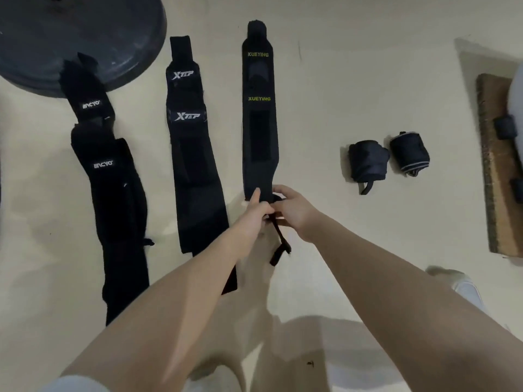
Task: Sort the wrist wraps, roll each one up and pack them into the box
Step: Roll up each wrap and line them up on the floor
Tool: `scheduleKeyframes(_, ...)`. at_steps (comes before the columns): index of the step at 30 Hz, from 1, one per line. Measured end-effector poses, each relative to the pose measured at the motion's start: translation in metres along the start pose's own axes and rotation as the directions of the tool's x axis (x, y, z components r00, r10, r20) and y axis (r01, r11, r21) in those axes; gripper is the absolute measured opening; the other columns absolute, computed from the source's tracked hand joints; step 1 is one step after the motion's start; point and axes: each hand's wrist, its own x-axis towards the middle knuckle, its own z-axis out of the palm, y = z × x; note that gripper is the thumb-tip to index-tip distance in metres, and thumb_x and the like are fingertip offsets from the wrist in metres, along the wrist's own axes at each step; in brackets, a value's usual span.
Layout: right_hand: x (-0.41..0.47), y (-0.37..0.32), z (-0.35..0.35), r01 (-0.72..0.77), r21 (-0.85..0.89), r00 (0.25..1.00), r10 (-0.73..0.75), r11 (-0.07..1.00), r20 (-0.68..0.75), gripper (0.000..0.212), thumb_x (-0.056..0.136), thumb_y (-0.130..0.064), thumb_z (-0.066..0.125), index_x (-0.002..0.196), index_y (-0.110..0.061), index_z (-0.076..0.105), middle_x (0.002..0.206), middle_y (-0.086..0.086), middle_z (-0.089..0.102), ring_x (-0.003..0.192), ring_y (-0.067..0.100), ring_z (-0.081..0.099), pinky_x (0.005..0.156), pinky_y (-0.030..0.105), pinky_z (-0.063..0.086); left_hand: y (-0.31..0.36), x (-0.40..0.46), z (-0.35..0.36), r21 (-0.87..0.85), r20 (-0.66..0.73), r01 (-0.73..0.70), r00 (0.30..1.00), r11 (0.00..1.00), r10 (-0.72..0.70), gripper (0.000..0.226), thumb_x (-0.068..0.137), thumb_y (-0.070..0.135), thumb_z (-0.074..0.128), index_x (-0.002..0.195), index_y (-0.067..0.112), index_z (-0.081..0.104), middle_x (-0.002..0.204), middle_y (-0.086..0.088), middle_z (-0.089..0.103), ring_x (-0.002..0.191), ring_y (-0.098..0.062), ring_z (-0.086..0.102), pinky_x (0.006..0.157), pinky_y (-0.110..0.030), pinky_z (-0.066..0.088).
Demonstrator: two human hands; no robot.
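Note:
Three stacks of black wrist wraps lie lengthwise on the pale floor: the left pair [109, 176] with white logos, the middle XTEP pair [192, 142], and the XUEYING pair [259, 123] with yellow-green lettering. Both my hands meet at the near end of the XUEYING wraps. My left hand [259, 207] pinches that end with its index finger stretched along the fabric. My right hand [291, 206] grips the same end from the right. A thumb loop [280, 244] hangs out below my hands. Two rolled wraps [368, 162] [409, 155] sit side by side to the right.
A dark round weight plate [56, 38] lies at the top left, under the far tip of the left wraps. A brown cardboard box flap [498, 165] stands at the right edge, with dark rolls on it. My knees and a white shoe [464, 284] are below.

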Motion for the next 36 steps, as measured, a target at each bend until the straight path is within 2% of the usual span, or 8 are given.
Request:
scheduleKeyframes(4, -0.01, -0.012, 0.013, 0.101, -0.297, 0.992, -0.118, 0.949, -0.039, 0.042, 0.085, 0.002, 0.046, 0.122, -0.016, 0.055, 0.088, 0.004, 0.063, 0.084, 0.026, 0.062, 0.068, 0.029, 0.051, 0.012, -0.007, -0.003, -0.414, 0.118, 0.065, 0.993, 0.908, -0.017, 0.033, 0.097, 0.033, 0.036, 0.114, 0.015, 0.058, 0.116, -0.009, 0.062, 0.104, -0.026, 0.061, 0.087, -0.04, 0.049)
scheduleKeyframes(7, -0.018, -0.017, 0.016, 0.236, -0.768, 0.947, -0.318, 0.595, 0.045, 0.046, 0.083, -0.007, 0.05, 0.129, -0.011, 0.052, 0.101, 0.009, 0.058, 0.102, 0.027, 0.057, 0.077, 0.026, 0.041, 0.021, -0.004, -0.01, -0.46, 0.163, 0.134, 0.984, 0.878, -0.065, 0.047, 0.091, 0.053, 0.051, 0.116, 0.015, 0.063, 0.118, -0.005, 0.066, 0.112, -0.021, 0.061, 0.098, -0.038, 0.046)
scheduleKeyframes(12, -0.026, -0.006, -0.003, 0.249, -0.967, 0.901, -0.38, 0.055, 0.21, 0.029, 0.088, -0.023, 0.048, 0.11, -0.023, 0.066, 0.12, 0.003, 0.046, 0.116, 0.026, 0.037, 0.089, 0.031, 0.027, 0.014, 0.004, -0.011, -0.247, 0.241, 0.218, 0.957, 0.944, -0.158, 0.038, 0.09, 0.047, 0.059, 0.114, 0.019, 0.067, 0.115, -0.008, 0.069, 0.108, -0.023, 0.065, 0.1, -0.038, 0.048)
scheduleKeyframes(16, -0.017, 0.02, -0.034, 0.203, -0.644, 0.915, -0.378, 0.738, -0.145, 0.014, 0.09, -0.013, 0.053, 0.094, -0.022, 0.063, 0.134, 0.002, 0.038, 0.127, 0.021, 0.029, 0.098, 0.026, 0.024, 0.009, 0.012, 0.006, -0.186, 0.208, 0.208, 0.963, 0.96, -0.168, 0.028, 0.095, 0.034, 0.056, 0.11, 0.013, 0.066, 0.113, -0.008, 0.069, 0.099, -0.02, 0.066, 0.088, -0.034, 0.053)
scheduleKeyframes(19, -0.011, 0.027, -0.052, 0.042, -0.192, 0.941, -0.104, 0.981, -0.322, 0.023, 0.095, -0.021, 0.051, 0.117, -0.015, 0.044, 0.13, 0.007, 0.045, 0.102, 0.018, 0.048, 0.072, 0.024, 0.039, 0.009, 0.016, 0.008, -0.279, 0.175, 0.199, 0.972, 0.94, -0.154, 0.028, 0.097, 0.032, 0.053, 0.116, 0.012, 0.062, 0.115, -0.009, 0.069, 0.102, -0.023, 0.066, 0.088, -0.04, 0.053)
scheduleKeyframes(24, -0.007, 0.019, -0.064, -0.05, 0.13, 0.999, 0.052, 0.99, -0.008, 0.036, 0.102, -0.027, 0.039, 0.128, -0.005, 0.051, 0.118, 0.013, 0.062, 0.097, 0.026, 0.061, 0.081, 0.03, 0.051, 0.009, 0.024, 0.014, -0.157, 0.006, 0.113, 0.994, 0.981, -0.113, 0.036, 0.095, 0.036, 0.054, 0.123, 0.012, 0.059, 0.122, -0.003, 0.064, 0.112, -0.022, 0.06, 0.103, -0.037, 0.043)
scheduleKeyframes(32, -0.018, 0.006, -0.055, 0.074, -0.246, 0.997, -0.064, 0.966, 0.048, 0.036, 0.103, -0.026, 0.031, 0.137, -0.025, 0.042, 0.124, -0.001, 0.057, 0.111, 0.022, 0.056, 0.093, 0.038, 0.05, -0.009, 0.01, 0.036, -0.169, -0.157, 0.068, 0.983, 0.983, -0.095, 0.032, 0.09, 0.056, 0.052, 0.103, 0.028, 0.06, 0.111, 0.001, 0.067, 0.108, -0.022, 0.061, 0.101, -0.041, 0.046)
scheduleKeyframes(36, -0.021, 0.011, -0.051, 0.035, -0.326, 0.999, -0.026, 0.945, 0.034, 0.032, 0.101, -0.024, 0.035, 0.128, -0.02, 0.051, 0.12, 0.003, 0.06, 0.108, 0.022, 0.057, 0.094, 0.034, 0.048, -0.02, -0.001, 0.038, -0.378, -0.151, -0.026, 0.988, 0.925, -0.034, 0.032, 0.09, 0.014, 0.064, 0.121, 0.013, 0.06, 0.107, -0.004, 0.069, 0.1, -0.02, 0.065, 0.084, -0.033, 0.054)
